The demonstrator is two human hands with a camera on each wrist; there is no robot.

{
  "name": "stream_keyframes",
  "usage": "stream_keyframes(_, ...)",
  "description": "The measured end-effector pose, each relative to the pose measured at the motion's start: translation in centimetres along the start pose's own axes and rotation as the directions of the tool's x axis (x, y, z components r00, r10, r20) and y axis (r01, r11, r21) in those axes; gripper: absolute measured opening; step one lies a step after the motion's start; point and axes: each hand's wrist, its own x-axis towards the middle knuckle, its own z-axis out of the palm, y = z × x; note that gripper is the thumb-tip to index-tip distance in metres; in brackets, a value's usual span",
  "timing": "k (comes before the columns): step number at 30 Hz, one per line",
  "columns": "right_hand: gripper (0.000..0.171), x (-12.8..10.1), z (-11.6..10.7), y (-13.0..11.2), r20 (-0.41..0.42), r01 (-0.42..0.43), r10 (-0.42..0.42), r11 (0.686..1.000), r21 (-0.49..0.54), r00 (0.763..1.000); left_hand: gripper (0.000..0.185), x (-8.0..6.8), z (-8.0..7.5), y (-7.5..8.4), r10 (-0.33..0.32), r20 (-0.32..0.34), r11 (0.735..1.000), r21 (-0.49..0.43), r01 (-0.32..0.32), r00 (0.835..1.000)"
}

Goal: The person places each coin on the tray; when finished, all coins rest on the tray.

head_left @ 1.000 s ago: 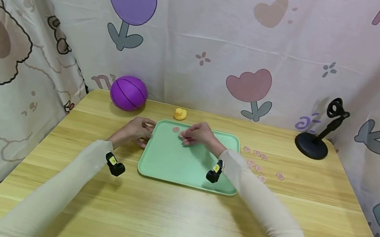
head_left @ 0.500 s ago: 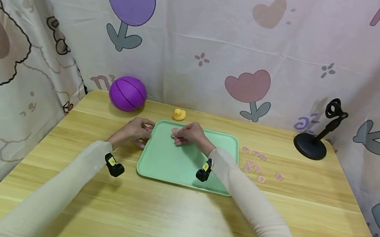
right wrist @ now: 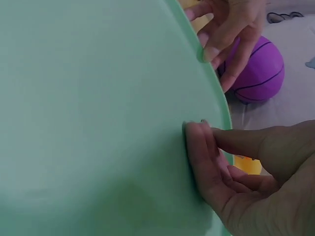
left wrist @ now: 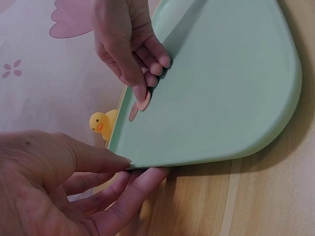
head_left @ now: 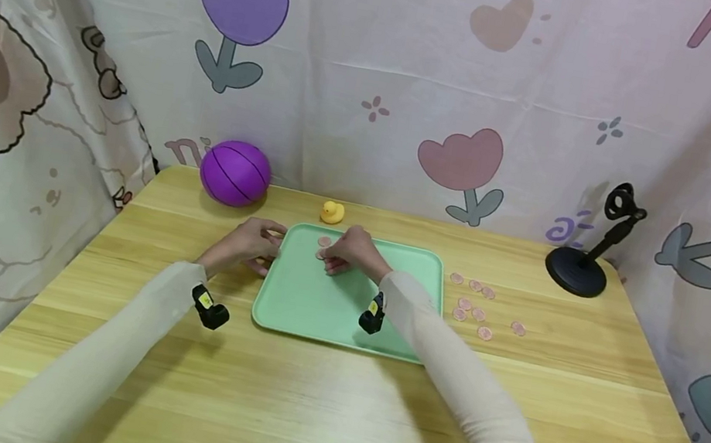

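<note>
Where the right hand (head_left: 356,251) reaches over the far-left part of the green tray (head_left: 339,317), its grip is together, thumb and fingertips pinching a pinkish round coin (left wrist: 143,102). That coin shows at the left side of the fingertips; being round, it has no long axis, while the tray's runs left to right. A second coin (head_left: 324,241) lies flat on the tray just beyond the grip, on its far side; whether the two coins touch, I cannot tell. The right hand is nearer to both. The left hand (head_left: 248,241) holds the tray's left rim near the far corner, thumb on top. Eight loose coins (head_left: 478,314) lie on the counter (head_left: 296,407), right of the tray.
</note>
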Motion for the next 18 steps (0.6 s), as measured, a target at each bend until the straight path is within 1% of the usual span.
stream_keyframes(3, 0.018, 0.2, 0.1, -0.4, -0.002, -0.018, 0.018, 0.999, -0.044, 1.000, 0.062, 0.0, 0.0, 0.1, 0.000, 0.000, 1.000, 0.002, 0.000, 1.000)
stream_keyframes(7, 0.020, 0.3, 0.3, -0.7, -0.024, -0.052, 0.051, 0.997, -0.058, 0.998, 0.062, 0.1, 0.0, 0.2, -0.005, -0.003, 1.000, 0.010, 0.005, 1.000)
stream_keyframes(9, 0.020, 0.2, 0.5, -0.8, -0.047, -0.054, 0.052, 0.997, -0.060, 0.998, 0.063, 0.1, 0.0, 0.2, -0.004, -0.001, 1.000, 0.010, 0.004, 1.000)
stream_keyframes(13, 0.020, 0.0, 1.1, -0.6, -0.084, -0.006, -0.003, 0.995, -0.100, 0.996, 0.063, 0.0, -0.1, 0.1, -0.009, 0.006, 1.000, 0.001, 0.009, 1.000)
stream_keyframes(16, 0.020, -0.4, 1.2, -0.5, -0.087, 0.046, -0.058, 0.990, -0.133, 0.995, 0.062, 0.0, -0.1, 0.1, -0.009, 0.013, 1.000, -0.006, 0.009, 1.000)
stream_keyframes(18, 0.020, -0.7, 0.9, -0.4, -0.080, 0.067, -0.078, 0.988, -0.138, 0.994, 0.062, 0.0, -0.1, 0.2, -0.005, 0.019, 1.000, -0.009, 0.005, 1.000)
